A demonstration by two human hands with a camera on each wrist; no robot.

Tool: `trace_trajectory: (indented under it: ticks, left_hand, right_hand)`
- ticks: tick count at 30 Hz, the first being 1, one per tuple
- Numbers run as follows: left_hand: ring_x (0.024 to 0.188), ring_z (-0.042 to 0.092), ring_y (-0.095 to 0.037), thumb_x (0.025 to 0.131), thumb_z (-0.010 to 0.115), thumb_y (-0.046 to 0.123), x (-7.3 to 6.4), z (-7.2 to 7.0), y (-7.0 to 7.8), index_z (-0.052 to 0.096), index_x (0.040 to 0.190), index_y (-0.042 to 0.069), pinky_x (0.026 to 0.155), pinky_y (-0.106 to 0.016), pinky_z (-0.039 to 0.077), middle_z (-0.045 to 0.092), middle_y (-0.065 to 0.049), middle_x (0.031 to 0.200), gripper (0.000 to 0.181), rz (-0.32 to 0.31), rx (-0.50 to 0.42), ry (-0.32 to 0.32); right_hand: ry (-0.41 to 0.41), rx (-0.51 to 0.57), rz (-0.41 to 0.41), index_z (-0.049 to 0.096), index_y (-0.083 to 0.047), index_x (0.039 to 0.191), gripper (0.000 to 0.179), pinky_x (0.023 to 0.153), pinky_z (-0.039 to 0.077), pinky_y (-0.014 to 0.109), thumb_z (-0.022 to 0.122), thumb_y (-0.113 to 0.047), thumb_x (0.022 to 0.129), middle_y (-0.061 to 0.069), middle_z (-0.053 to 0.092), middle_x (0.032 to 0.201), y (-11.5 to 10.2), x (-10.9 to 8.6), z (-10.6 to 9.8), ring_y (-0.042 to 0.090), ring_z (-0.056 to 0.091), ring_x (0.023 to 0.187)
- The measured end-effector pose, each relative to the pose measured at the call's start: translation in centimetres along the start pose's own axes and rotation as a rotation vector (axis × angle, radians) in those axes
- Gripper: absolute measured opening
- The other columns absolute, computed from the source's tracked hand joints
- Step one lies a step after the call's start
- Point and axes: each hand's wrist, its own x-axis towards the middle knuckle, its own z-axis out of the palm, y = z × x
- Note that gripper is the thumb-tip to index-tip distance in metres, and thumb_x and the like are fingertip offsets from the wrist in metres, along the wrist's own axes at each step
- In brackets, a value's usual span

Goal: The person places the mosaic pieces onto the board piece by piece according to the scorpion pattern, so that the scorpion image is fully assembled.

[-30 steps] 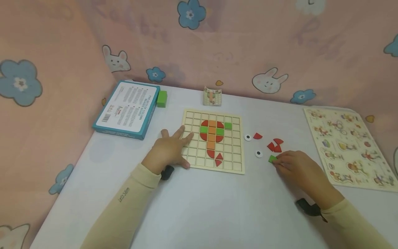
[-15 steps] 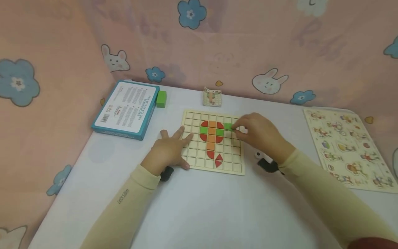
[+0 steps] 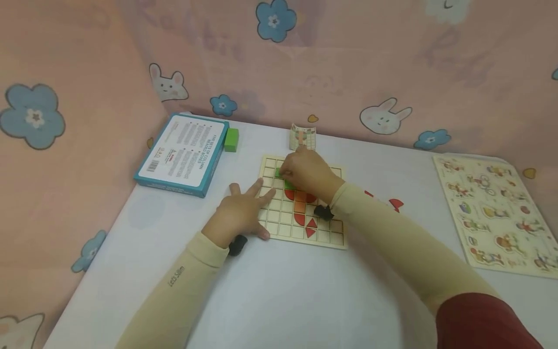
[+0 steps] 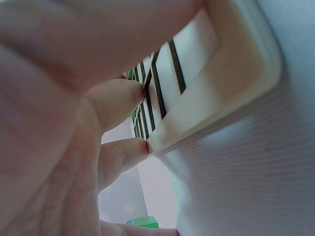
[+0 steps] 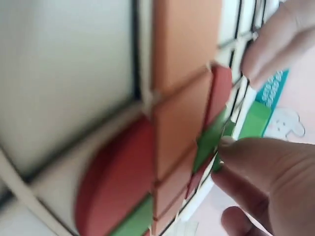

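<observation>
My right hand [image 3: 310, 174] reaches over the upper left of the wooden grid board [image 3: 272, 216], pinching a small green square tile [image 3: 277, 172] between thumb and fingers, close over the squares. In the right wrist view, orange tiles [image 5: 184, 115] and a red quarter-circle tile [image 5: 120, 182] sit in the grid. Two red triangle tiles [image 3: 311, 223] lie lower on the board. My left hand [image 3: 239, 213] has its fingers spread at the board's left edge; in the left wrist view, the fingertips [image 4: 135, 91] touch the board. The right hand hides part of the pattern.
A blue-edged box [image 3: 183, 155] lies at the back left, with a green block [image 3: 231, 140] beside it. A curled pattern card [image 3: 302, 138] stands behind the board. Loose red pieces [image 3: 396, 203] lie right, partly behind my right arm. A picture board [image 3: 492, 213] lies far right.
My right hand picked up a green tile from the loose pieces, passed the green tile at the board's right and moved left over the pattern. The left hand stays at the edge.
</observation>
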Motion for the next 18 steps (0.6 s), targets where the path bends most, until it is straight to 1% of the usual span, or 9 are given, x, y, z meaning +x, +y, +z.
trace_trajectory:
  ticks: [2,4,7,11,15,18]
  left_hand:
    - [0.131,0.034,-0.051,0.071,0.095,0.054,-0.1,-0.1,0.1,0.031,0.168,0.035,0.075,-0.042,0.055,0.011,-0.006,0.178,0.118,-0.001,0.002,-0.005]
    - [0.132,0.033,-0.052,0.071,0.095,0.054,-0.1,-0.2,0.2,0.031,0.168,0.034,0.076,-0.043,0.056,0.011,-0.006,0.178,0.117,0.001,0.001,-0.009]
    - [0.133,0.033,-0.053,0.072,0.095,0.055,-0.2,-0.3,0.2,0.031,0.168,0.034,0.077,-0.044,0.056,0.011,-0.006,0.178,0.118,0.004,0.009,-0.01]
    - [0.134,0.033,-0.054,0.071,0.094,0.056,-0.1,-0.2,0.1,0.031,0.168,0.034,0.076,-0.044,0.056,0.012,-0.007,0.178,0.118,0.01,0.017,-0.003]
    - [0.132,0.034,-0.054,0.071,0.094,0.057,0.0,-0.1,0.1,0.031,0.168,0.034,0.074,-0.043,0.056,0.011,-0.007,0.178,0.118,0.012,0.021,-0.006]
    - [0.132,0.034,-0.053,0.072,0.093,0.057,0.0,-0.2,0.1,0.03,0.169,0.033,0.074,-0.042,0.056,0.011,-0.007,0.178,0.118,0.011,0.02,-0.012]
  right_hand:
    - [-0.007,-0.057,-0.011,0.085,-0.014,0.114,0.018,0.102,0.051,0.047,0.072,-0.011,0.101,0.004,0.079,0.118,-0.3,-0.3,0.2,0.029,0.066,0.103]
    - [-0.022,-0.118,-0.006,0.084,-0.016,0.118,0.021,0.096,0.053,0.047,0.069,-0.011,0.103,0.004,0.077,0.121,-0.6,-0.6,0.3,0.029,0.062,0.1]
    - [-0.051,-0.181,0.031,0.082,-0.019,0.124,0.026,0.1,0.051,0.052,0.067,-0.011,0.104,0.003,0.075,0.128,-1.1,-1.0,0.3,0.03,0.059,0.106]
    - [-0.077,-0.192,0.056,0.08,-0.019,0.127,0.03,0.106,0.045,0.055,0.067,-0.01,0.102,0.004,0.072,0.133,-1.4,-1.1,0.3,0.032,0.057,0.118]
    - [-0.092,-0.185,0.041,0.078,-0.022,0.13,0.031,0.109,0.039,0.055,0.065,-0.01,0.104,0.001,0.069,0.139,-1.0,-1.1,0.3,0.03,0.054,0.122]
    - [-0.102,-0.189,0.027,0.077,-0.023,0.132,0.033,0.111,0.036,0.056,0.065,-0.01,0.104,-0.001,0.067,0.142,-0.9,-1.1,0.2,0.029,0.053,0.124]
